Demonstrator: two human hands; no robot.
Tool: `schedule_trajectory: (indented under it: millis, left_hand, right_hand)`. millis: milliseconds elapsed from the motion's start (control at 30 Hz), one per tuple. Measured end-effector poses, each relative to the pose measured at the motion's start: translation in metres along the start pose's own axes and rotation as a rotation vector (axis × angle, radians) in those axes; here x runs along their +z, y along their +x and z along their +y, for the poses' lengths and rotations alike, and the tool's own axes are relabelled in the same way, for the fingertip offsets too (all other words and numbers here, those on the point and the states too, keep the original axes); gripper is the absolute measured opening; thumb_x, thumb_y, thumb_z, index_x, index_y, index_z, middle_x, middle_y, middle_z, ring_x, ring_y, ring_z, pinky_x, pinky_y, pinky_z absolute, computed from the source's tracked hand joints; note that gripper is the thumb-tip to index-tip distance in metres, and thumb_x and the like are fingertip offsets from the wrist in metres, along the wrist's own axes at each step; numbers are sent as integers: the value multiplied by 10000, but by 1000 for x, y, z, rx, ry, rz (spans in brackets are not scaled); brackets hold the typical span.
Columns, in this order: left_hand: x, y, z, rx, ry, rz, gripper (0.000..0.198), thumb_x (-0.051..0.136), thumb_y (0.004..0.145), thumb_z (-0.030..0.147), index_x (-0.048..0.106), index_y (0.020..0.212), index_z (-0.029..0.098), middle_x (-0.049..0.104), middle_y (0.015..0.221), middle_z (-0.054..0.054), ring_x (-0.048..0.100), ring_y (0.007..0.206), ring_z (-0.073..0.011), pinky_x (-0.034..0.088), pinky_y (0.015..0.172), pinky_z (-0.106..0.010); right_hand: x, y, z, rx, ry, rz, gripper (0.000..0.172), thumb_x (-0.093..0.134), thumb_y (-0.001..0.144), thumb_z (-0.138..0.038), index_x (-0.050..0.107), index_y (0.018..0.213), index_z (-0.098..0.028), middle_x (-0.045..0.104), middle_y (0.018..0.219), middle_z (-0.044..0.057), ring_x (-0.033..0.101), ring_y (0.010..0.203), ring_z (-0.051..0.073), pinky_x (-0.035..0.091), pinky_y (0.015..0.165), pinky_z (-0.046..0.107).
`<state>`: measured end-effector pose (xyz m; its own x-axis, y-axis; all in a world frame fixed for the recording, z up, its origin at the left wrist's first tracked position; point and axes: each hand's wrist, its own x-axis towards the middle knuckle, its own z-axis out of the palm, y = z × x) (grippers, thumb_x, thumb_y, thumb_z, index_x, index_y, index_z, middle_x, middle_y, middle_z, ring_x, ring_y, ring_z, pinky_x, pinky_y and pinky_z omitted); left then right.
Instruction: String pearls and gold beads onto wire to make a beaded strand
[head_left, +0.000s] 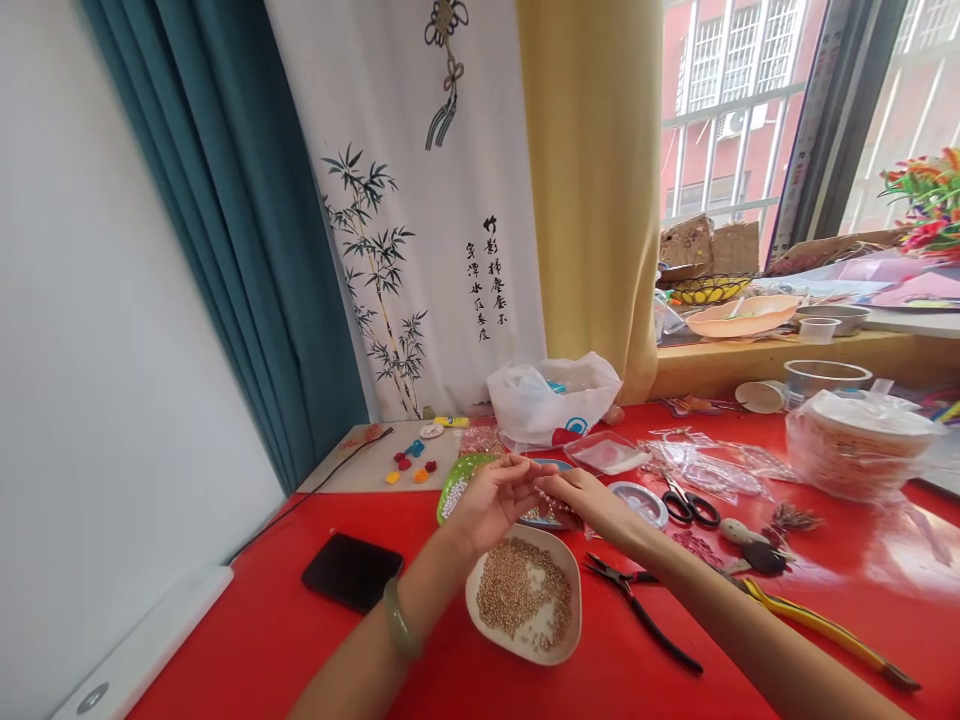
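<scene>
My left hand (491, 500) reaches in with its palm turned up, fingers bent together and tips meeting the other hand. My right hand (576, 492) comes from the right, back upward, with its fingers closed on a short string of beads (553, 502). What lies between the left fingertips is too small to tell. Just below the hands stands a white bowl (487, 630) with many small gold-brown beads (517, 590). Partly behind the hands are a green dish (466, 468) of white beads and a blue-rimmed dish (553, 464), largely hidden.
A black phone (352, 572) lies left on the red table (247, 640). To the right are black-handled pliers (637, 605), scissors (690, 505), a tape roll (637, 503) and yellow-handled pliers (832, 625). Behind stand a white plastic bag (555, 400) and a wrapped tub (859, 445).
</scene>
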<state>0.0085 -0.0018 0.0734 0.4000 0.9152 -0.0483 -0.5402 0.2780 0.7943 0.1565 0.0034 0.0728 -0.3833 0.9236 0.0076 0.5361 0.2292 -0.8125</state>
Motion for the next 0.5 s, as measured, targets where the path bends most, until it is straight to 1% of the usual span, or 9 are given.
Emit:
schedule_trajectory:
  millis: [67, 167, 233, 300, 333, 367, 400, 433, 500]
  left_hand:
    - [0, 0, 0, -2, 3, -14, 60, 558, 727, 117, 507, 699, 129, 670, 826, -95, 634, 753, -154, 467, 666, -226]
    - [0, 1, 0, -15, -2, -23, 41, 551, 728, 118, 528, 695, 120, 668, 808, -95, 628, 720, -151, 468, 630, -228]
    - [0, 1, 1, -31, -1, -2, 40, 547, 729, 115, 540, 690, 115, 663, 769, -82, 620, 670, -132, 465, 613, -221]
    - [0, 1, 2, -33, 10, 26, 39, 555, 720, 104, 548, 683, 114, 652, 719, -59, 612, 633, -116, 463, 619, -216]
    - [-1, 1, 3, -34, 22, 32, 33, 564, 714, 102, 552, 685, 113, 646, 706, -51, 613, 633, -115, 464, 634, -219]
    - [-1, 1, 4, -36, 38, 28, 29, 575, 707, 104, 557, 687, 112, 644, 702, -50, 617, 646, -122, 464, 654, -226]
    - [-1, 1, 4, -41, 57, 18, 25, 586, 703, 110, 562, 694, 111, 643, 708, -52, 620, 664, -130, 463, 673, -236]
    - [-1, 0, 4, -47, 77, 5, 29, 594, 701, 118, 567, 701, 108, 643, 713, -56, 621, 672, -136, 462, 684, -244]
    - [-1, 0, 5, -61, 111, -15, 44, 608, 697, 129, 577, 708, 100, 639, 712, -60, 614, 666, -132, 459, 692, -251]
  right_hand:
    - [2, 2, 2, 0, 56, -20, 406, 326, 779, -466, 416, 501, -183, 404, 396, -24, 361, 386, 91, 271, 420, 228]
    - [3, 4, 3, -3, 110, -47, 365, 359, 774, -420, 406, 499, -185, 390, 378, -35, 341, 362, 82, 265, 406, 227]
    - [1, 2, 1, -10, 137, -71, 355, 365, 780, -397, 435, 510, -177, 437, 404, -20, 385, 383, 92, 297, 422, 232]
    - [-3, 0, -2, -55, 178, -70, 346, 385, 789, -413, 512, 593, -158, 550, 536, 18, 489, 499, 120, 363, 494, 242]
    - [-6, -1, -4, -117, 215, -50, 323, 418, 786, -421, 561, 681, -151, 604, 663, 39, 536, 616, 139, 393, 562, 248]
    - [-8, -2, -5, -172, 259, -9, 299, 448, 781, -423, 588, 792, -159, 628, 810, 51, 553, 744, 156, 408, 631, 254]
    - [-10, -2, -5, -198, 295, 44, 308, 464, 777, -428, 590, 893, -172, 624, 912, 55, 546, 829, 167, 411, 670, 261]
    - [-12, -2, -5, -214, 319, 98, 328, 481, 769, -429, 582, 958, -181, 612, 970, 57, 537, 863, 173, 412, 679, 267]
    - [-15, -1, -4, -215, 336, 179, 355, 506, 750, -427, 579, 990, -176, 611, 953, 61, 537, 809, 170, 412, 638, 275]
